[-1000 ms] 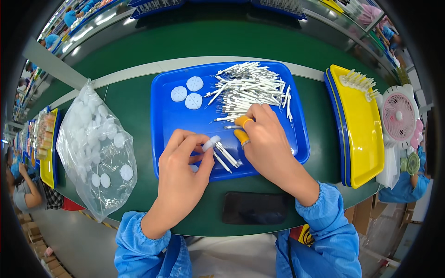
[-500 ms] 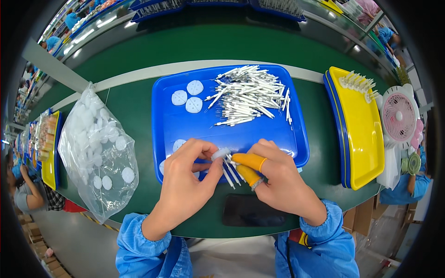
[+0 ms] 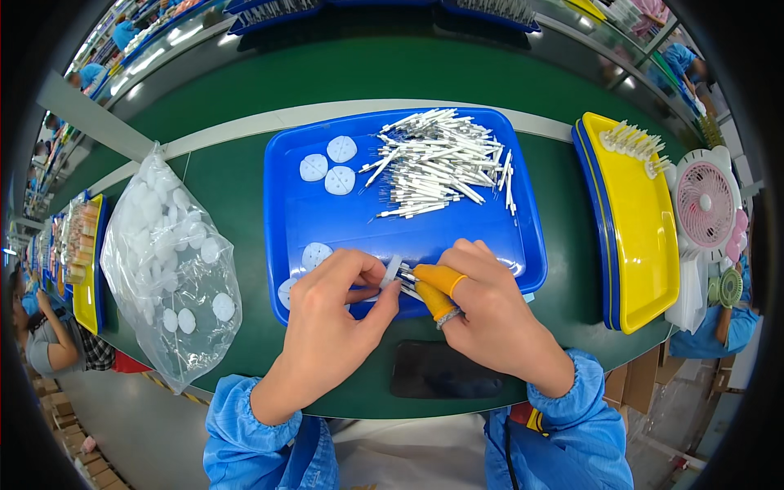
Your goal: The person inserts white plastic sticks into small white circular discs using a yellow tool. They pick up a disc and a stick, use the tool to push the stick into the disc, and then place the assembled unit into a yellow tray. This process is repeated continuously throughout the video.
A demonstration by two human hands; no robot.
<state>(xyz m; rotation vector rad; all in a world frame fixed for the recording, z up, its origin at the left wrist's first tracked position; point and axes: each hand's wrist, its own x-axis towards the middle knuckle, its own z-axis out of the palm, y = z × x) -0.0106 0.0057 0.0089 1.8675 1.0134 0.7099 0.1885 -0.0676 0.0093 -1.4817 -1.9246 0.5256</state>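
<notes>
Pinched between the thumb and fingers of my left hand (image 3: 339, 298) is a white plastic disc (image 3: 392, 269), held edge-on over the near rim of a blue tray (image 3: 276, 220). My right hand (image 3: 490, 302), with yellow finger cots on thumb and forefinger, is closed on thin white sticks (image 3: 413, 289) with wire ends, against the disc's right side. The fingers partly hide where they meet. A pile of similar white sticks (image 3: 445, 167) fills the tray's far right. Loose white discs (image 3: 341, 149) with small holes lie at its left, some beside my left hand.
A clear plastic bag (image 3: 175, 253) of white discs lies left of the tray. Nearer me rests a black phone (image 3: 445, 370). To the right are stacked yellow and blue trays (image 3: 641, 269), holding assembled pieces (image 3: 633, 140), and a pink-and-white fan (image 3: 704, 200).
The disc in my left hand has turned from tilted to nearly upright, edge-on. My right hand has swung the sticks to point more sideways, toward the disc.
</notes>
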